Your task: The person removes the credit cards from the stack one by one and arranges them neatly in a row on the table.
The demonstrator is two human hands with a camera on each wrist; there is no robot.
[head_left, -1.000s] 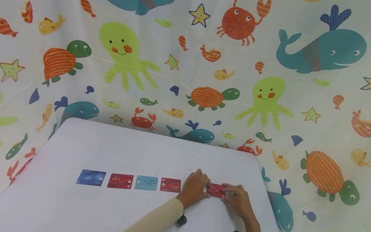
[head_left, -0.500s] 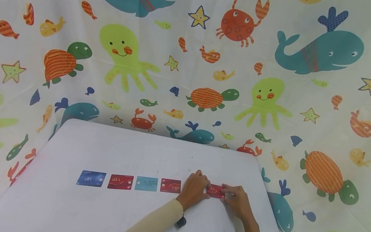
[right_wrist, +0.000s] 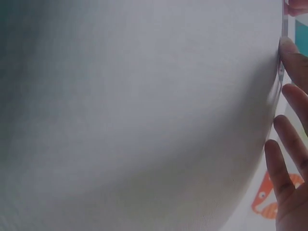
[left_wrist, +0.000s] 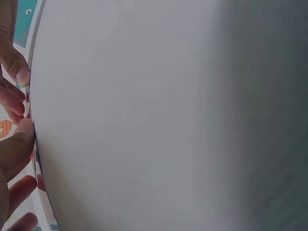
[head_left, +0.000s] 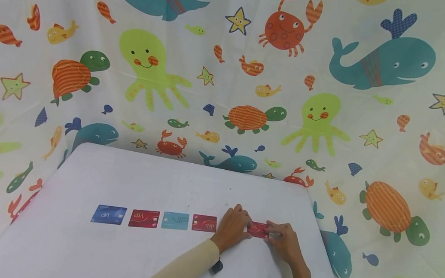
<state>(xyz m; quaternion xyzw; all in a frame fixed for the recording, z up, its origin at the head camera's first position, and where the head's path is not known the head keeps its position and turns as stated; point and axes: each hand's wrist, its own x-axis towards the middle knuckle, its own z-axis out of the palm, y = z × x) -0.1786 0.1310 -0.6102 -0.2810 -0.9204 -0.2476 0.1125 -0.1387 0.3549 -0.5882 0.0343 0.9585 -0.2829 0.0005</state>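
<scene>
A red VIP card (head_left: 257, 229) lies at the right end of a row of cards on the white table (head_left: 152, 254). My left hand (head_left: 232, 226) holds its left end, thumb at the near corner and a finger at the far corner. My right hand (head_left: 284, 240) pinches the right end between thumb and index finger. In the left wrist view, the left thumb (left_wrist: 24, 129) is low at the table surface. The right wrist view has the right hand's fingers (right_wrist: 288, 139) spread low beside the surface. Part of the card's print is covered by fingers.
To the left, in one row, lie a red VIP card (head_left: 204, 223), a light blue card (head_left: 175, 221), another red card (head_left: 144, 219) and a dark blue card (head_left: 109, 214). A sea-animal curtain (head_left: 210, 86) hangs behind the table.
Both hands stay at the same red card with hardly any movement. The whole head view has shifted very slightly.
</scene>
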